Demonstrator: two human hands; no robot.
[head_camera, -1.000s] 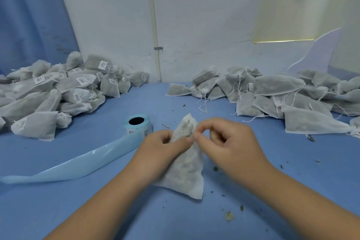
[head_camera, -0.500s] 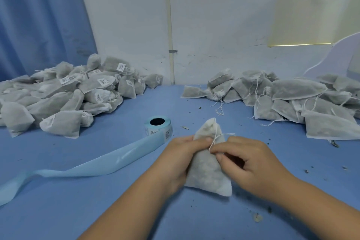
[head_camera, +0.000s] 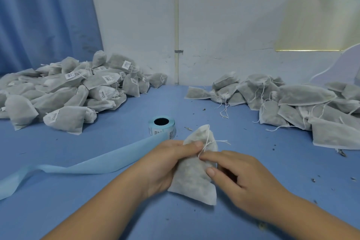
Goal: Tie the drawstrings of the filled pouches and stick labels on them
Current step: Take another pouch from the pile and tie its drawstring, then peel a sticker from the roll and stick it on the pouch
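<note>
Head camera: just right of the label roll [head_camera: 161, 125] and nearer to us sits the pouch [head_camera: 194, 177], the left hand [head_camera: 167, 163] gripping its side with the thumb at the neck. A second ago both hands bunched the mouth; now the right hand [head_camera: 243, 177] pinches the drawstring [head_camera: 207, 140], pulled free into a loop. The knot seems half-made, though blur hides it; the label comes afterwards.

Head-worn, facing forward-down (wide-angle), near table [head_camera: 272, 154]
</note>
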